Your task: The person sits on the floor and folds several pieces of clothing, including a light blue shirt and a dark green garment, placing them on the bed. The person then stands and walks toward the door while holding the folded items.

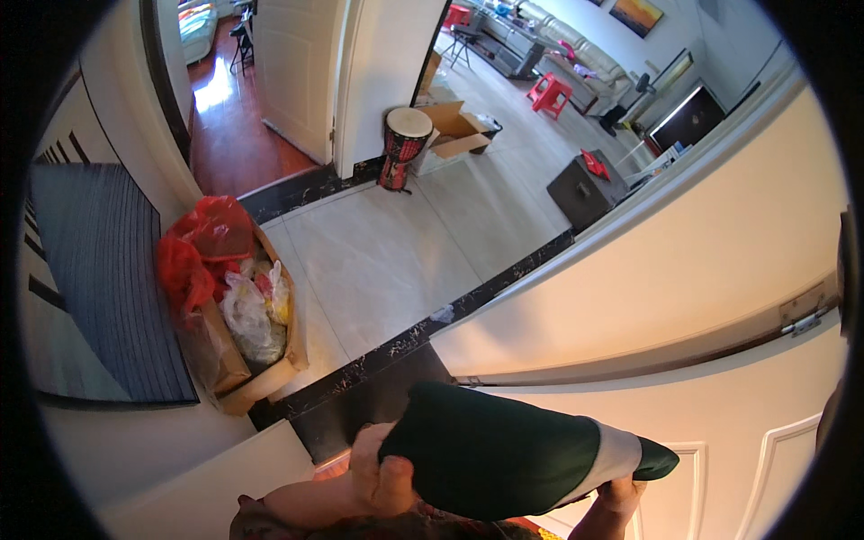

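Observation:
A dark green piece of cloth with a white band near its right end is stretched between my hands at the lower middle. It looks like a folded garment, but its exact kind does not show. My left hand grips its left end, the thumb in front and the other fingers partly hidden by the cloth. Under the white band, my right hand pinches the right end from below. Its fingertips are partly covered.
A cardboard box of plastic bags stands left, beside a striped framed picture. Ahead are a drum, an open carton, a dark case and a red stool. A white door is close on the right.

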`<state>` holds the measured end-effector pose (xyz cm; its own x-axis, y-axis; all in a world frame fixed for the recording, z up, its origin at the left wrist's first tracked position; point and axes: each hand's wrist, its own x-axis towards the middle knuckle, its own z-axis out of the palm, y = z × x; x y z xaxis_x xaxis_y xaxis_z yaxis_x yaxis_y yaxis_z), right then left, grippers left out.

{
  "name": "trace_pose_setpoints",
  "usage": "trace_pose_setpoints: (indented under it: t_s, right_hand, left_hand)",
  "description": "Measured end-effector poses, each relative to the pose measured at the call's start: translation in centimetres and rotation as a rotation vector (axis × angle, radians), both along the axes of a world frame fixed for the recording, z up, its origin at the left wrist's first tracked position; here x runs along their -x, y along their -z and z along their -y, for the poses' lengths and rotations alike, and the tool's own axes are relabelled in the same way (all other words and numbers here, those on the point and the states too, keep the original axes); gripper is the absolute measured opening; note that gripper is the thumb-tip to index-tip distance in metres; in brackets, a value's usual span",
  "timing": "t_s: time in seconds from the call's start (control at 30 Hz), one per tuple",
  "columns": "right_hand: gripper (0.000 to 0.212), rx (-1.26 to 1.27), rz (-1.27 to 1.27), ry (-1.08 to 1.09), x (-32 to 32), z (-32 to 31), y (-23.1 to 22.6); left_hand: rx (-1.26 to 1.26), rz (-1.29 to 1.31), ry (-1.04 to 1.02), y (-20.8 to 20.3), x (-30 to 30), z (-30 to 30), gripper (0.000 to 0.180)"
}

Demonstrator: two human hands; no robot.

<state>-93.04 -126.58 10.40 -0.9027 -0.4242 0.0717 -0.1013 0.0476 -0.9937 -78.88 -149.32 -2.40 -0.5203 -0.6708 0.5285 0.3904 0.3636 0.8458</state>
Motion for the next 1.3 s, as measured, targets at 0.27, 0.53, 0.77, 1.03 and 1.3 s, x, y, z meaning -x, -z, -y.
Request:
trace_pose_setpoints:
  t_s: [0.27, 0.53, 0.77, 1.03, 1.3]
  right_hand:
    - [0.02, -0.074, -0.097, 0.055, -1.0, -5.3, 0.4]
    - [0.042, 0.087, 0.016, 0.09, -3.1, -14.8, -0.9]
    - [0.047, 0.003, 0.014, -0.019, -2.1, -21.8, -0.1]
    - [0.043, 0.15, 0.056, 0.063, -2.9, -23.1, -0.7]
    - [0.067, 0.327, 0.007, -0.32, -1.8, -24.9, 1.6]
  left_hand:
    - [0.336, -0.008, -0.116, -1.4, 0.5, -2.2, 0.025]
    - [0.551, 0.039, -0.28, -4.9, 0.9, -10.6, 0.026]
    - [-0.445, 0.206, 0.298, -7.8, 2.0, -17.0, 0.049]
    - [-0.739, 0.25, 0.573, -12.7, 3.8, -19.4, 0.023]
    - [-0.846, 0.267, 0.737, -13.0, 5.3, -17.2, 0.024]
